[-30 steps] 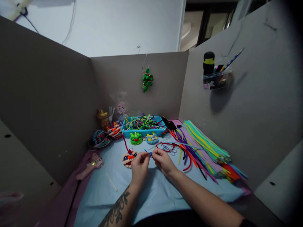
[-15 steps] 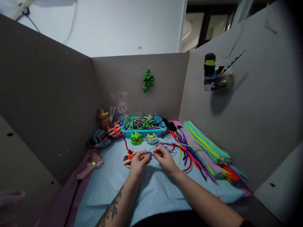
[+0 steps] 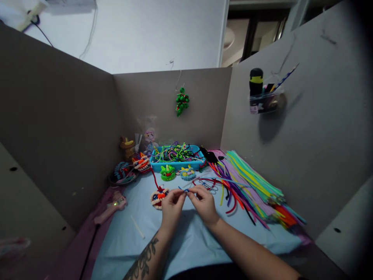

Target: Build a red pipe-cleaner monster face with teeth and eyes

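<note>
Between my fingertips is a short blue pipe cleaner (image 3: 185, 190), bent small and mostly covered by the fingers. My left hand (image 3: 172, 202) pinches one side of it, and my right hand (image 3: 201, 202) pinches the other, the two almost touching. Just left of my left hand lies a cream, red and orange pipe-cleaner animal head (image 3: 158, 198) with a red strand rising from it. Beyond my hands sit a green pipe-cleaner head (image 3: 167, 172) and a light blue and yellow one (image 3: 187, 172). Scissors (image 3: 207, 185) lie behind my right hand, partly hidden.
A blue tray (image 3: 178, 165) of tangled pipe-cleaner pieces stands at the back. Long colourful pipe cleaners (image 3: 250, 182) spread along the right. A pink glue gun (image 3: 112, 208) and a dark bowl (image 3: 123, 179) are on the left. Grey panels (image 3: 175, 128) enclose three sides.
My hands have come closer together and turned inward around the blue pipe cleaner. Its loop shows less now, with a short end sticking out up and left. The camera view has shifted slightly.
</note>
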A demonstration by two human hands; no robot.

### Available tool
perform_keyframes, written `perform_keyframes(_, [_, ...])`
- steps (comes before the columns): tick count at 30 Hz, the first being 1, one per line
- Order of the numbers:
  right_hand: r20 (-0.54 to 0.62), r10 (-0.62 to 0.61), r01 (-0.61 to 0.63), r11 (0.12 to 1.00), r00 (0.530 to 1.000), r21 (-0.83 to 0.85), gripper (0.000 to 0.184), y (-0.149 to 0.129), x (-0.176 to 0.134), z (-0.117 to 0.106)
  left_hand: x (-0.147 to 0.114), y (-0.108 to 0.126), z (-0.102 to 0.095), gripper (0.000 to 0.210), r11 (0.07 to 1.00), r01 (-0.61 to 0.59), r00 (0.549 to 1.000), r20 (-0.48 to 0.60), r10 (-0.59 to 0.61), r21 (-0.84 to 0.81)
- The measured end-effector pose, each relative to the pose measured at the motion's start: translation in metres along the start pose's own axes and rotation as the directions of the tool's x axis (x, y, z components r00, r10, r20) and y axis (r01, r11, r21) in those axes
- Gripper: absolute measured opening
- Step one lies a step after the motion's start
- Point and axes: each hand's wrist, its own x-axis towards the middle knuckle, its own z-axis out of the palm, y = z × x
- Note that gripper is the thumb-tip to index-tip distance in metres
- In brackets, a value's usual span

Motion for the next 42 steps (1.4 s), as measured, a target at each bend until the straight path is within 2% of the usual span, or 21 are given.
perform_keyframes(4, [0.006, -0.026, 0.026, 1.000, 1.000, 0.006, 0.010, 0.000, -0.001, 0.000, -0.002, -0.002, -0.002, 0.016, 0.997, 0.004, 0.999, 0.043, -0.007, 0.071])
perform_keyframes(8, [0.069, -0.023, 0.020, 0.998, 0.997, 0.053, 0.010, 0.001, 0.000, -0.002, -0.002, -0.002, -0.003, 0.016, 0.997, 0.036, 0.997, 0.072, -0.041, 0.061])
perform_keyframes(15, [0.217, 0.087, -0.145, 0.952, 0.972, 0.270, 0.017, 0.011, 0.010, -0.007, -0.001, -0.003, -0.001, 0.015, 0.997, 0.054, 0.987, 0.148, -0.061, 0.049])
perform_keyframes(19, [0.280, 0.130, -0.215, 0.929, 0.951, 0.300, 0.016, 0.015, 0.012, -0.006, 0.001, -0.002, -0.001, 0.016, 0.997, 0.036, 0.996, 0.082, -0.041, 0.061])
perform_keyframes(22, [0.237, 0.200, -0.257, 0.937, 0.951, 0.238, 0.016, 0.014, 0.009, -0.004, 0.000, -0.003, -0.002, 0.017, 0.992, -0.016, 1.000, 0.025, 0.013, 0.121])
perform_keyframes(24, [0.192, 0.214, -0.246, 0.955, 0.958, 0.162, 0.014, 0.012, 0.006, -0.002, 0.000, -0.005, -0.004, 0.016, 0.981, -0.068, 0.997, 0.034, 0.063, 0.182])
perform_keyframes(30, [0.150, 0.142, -0.145, 0.989, 0.978, 0.010, 0.011, 0.006, 0.004, -0.001, -0.002, -0.009, -0.008, 0.013, 0.901, -0.227, 0.974, 0.105, 0.202, 0.370])
perform_keyframes(34, [0.131, 0.093, -0.088, 0.995, 0.987, -0.046, 0.010, 0.006, 0.002, 0.001, -0.002, -0.009, -0.008, 0.016, 0.857, -0.301, 0.953, 0.155, 0.259, 0.419])
perform_keyframes(38, [0.105, 0.071, -0.060, 0.993, 0.992, -0.104, 0.008, 0.007, 0.000, 0.003, -0.004, -0.006, -0.006, 0.015, 0.856, -0.306, 0.952, 0.160, 0.262, 0.416])
perform_keyframes(42, [0.106, 0.126, -0.119, 0.990, 0.986, -0.070, 0.009, 0.006, 0.001, 0.003, -0.003, -0.001, -0.005, 0.013, 0.908, -0.208, 0.977, 0.113, 0.179, 0.364])
